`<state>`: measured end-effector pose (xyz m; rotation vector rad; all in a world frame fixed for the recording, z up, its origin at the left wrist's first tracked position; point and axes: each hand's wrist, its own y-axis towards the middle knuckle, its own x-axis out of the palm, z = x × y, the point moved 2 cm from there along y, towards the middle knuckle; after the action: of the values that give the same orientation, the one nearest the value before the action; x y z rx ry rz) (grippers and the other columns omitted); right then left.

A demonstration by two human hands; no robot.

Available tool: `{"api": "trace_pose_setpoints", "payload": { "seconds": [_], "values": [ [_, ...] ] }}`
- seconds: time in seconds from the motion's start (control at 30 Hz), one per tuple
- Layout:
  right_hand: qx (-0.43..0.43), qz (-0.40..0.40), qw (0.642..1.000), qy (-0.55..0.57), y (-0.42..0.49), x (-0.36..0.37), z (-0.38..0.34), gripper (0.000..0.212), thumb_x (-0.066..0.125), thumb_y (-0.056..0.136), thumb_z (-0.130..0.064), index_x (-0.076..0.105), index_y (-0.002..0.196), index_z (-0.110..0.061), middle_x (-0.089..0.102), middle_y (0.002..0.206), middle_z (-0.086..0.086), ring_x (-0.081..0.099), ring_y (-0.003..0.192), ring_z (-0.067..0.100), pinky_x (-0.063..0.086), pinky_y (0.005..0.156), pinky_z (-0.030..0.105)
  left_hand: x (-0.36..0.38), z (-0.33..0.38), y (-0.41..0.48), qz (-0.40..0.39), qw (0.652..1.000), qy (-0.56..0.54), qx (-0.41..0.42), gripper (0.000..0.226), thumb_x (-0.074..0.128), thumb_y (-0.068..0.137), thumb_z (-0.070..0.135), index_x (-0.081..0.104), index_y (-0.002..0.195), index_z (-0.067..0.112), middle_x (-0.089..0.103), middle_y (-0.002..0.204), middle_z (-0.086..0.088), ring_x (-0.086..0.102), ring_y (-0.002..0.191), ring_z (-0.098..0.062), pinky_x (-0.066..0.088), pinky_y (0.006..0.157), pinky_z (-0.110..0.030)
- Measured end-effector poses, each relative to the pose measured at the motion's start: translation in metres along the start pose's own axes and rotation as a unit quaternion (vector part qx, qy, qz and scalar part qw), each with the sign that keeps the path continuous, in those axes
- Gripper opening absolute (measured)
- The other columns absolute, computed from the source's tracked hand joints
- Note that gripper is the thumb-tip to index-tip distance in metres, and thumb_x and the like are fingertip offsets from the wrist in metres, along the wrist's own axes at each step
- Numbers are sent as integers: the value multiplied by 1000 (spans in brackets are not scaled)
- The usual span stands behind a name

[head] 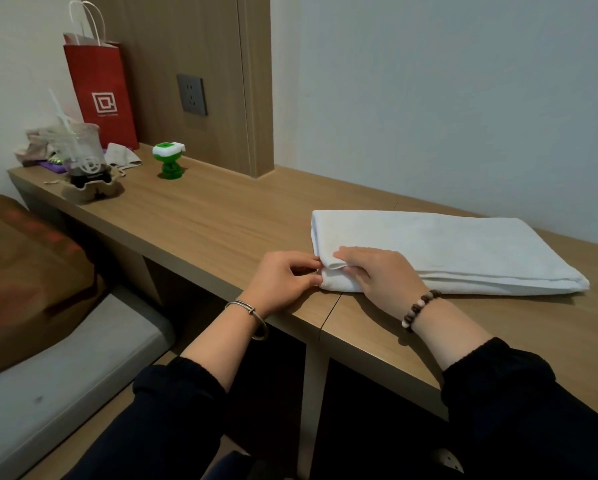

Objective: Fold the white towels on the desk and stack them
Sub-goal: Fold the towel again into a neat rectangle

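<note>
Presently the white towel (446,251) lies on the right part of the wooden surface (204,216), doubled into a long flat rectangle with its near long edge just inside the near edge of the surface. Both hands work at its near-left corner. The left hand (283,282) pinches the corner between thumb and forefinger. The right hand (377,271) lies on top, fingers over the upper layer and thumb tucked under that layer's edge, so each hand is grasping towel. The step in hand appears to be squaring this corner before the next fold. Bring the layer edges flush here first, then keep them pinched together while the left end is carried toward the right end. Lift low, keep the near edges parallel, and smooth outward from the new crease. Avoid pulling toward the body, since that could drag the layers over the near edge. The drink cup (83,150), green toy figure (168,159) and red paper bag (100,95) stand well apart at the far left. Whether the bundle holds one towel or several cannot be told.
</note>
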<state>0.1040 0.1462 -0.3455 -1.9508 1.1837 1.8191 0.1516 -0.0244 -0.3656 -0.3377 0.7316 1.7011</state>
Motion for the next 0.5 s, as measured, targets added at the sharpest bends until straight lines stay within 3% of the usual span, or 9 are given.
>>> {"api": "trace_pose_setpoints", "payload": {
  "seconds": [0.13, 0.27, 0.5],
  "values": [
    [-59, 93, 994, 20, -5, -8, -5, 16, 64, 87, -8, 73, 100, -3, 72, 98, 13, 68, 90, 30, 50, 79, 30, 0, 2, 0, -4, 1000, -1, -10, 26, 73, 78, 5, 72, 104, 5, 68, 113, 0, 58, 94, 0, 37, 80, 4],
    [-100, 128, 987, -14, -6, -8, -10, 3, 74, 76, -1, 73, 73, -1, 67, 74, 12, 62, 68, 29, 54, 54, 35, 0, 4, -1, 0, 1000, 7, -3, 23, 73, 77, 4, 73, 100, 4, 69, 110, -2, 59, 93, -3, 38, 80, 2],
    [-128, 119, 985, -15, -5, -2, -16, 4, 77, 72, 2, 72, 72, 1, 63, 70, 13, 59, 64, 28, 50, 51, 32, 1, 5, -2, 8, 999, 28, 17, 18, 72, 78, 4, 75, 96, 7, 70, 102, 3, 57, 87, -1, 36, 75, 4]
  ]
}}
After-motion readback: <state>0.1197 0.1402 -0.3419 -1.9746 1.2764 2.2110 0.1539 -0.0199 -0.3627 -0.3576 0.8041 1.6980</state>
